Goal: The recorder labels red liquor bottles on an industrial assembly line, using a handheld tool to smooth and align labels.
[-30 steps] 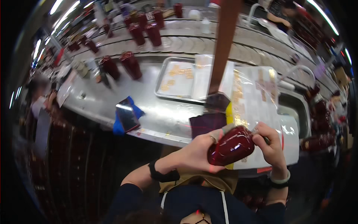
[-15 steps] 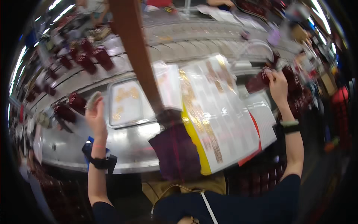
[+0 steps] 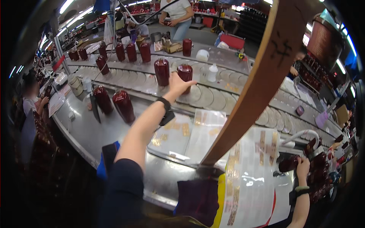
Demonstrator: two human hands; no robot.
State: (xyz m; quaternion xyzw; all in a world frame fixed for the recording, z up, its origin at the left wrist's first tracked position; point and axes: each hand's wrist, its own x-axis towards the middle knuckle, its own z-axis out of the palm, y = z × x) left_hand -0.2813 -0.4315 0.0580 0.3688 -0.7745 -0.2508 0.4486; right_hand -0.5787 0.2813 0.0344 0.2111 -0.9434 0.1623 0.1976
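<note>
- Holding a glossy dark-red rounded jar (image 3: pixel 288 164) on its side: your right grip (image 3: pixel 303 167), fingers closed around its right-hand end, near a curved white pipe (image 3: pixel 304 133).
- Your left grip (image 3: pixel 178 84): spread, thumb stuck out to the right, in front of an upright dark-red faceted jar (image 3: pixel 185 70) on the grey conveyor of overlapping plates (image 3: pixel 216 99). Cannot tell whether skin meets jar.
- Just left of it, another upright dark-red jar (image 3: pixel 161 70); to the right, a white squeeze bottle (image 3: pixel 213 73).
- Before you on the steel surface (image 3: pixel 167 180): a dark purple cloth (image 3: pixel 195 203), and large white sheets with gold patterned strips (image 3: pixel 249 182).
- Brown wooden post (image 3: pixel 253 81) slants across your view, between your two grips.
</note>
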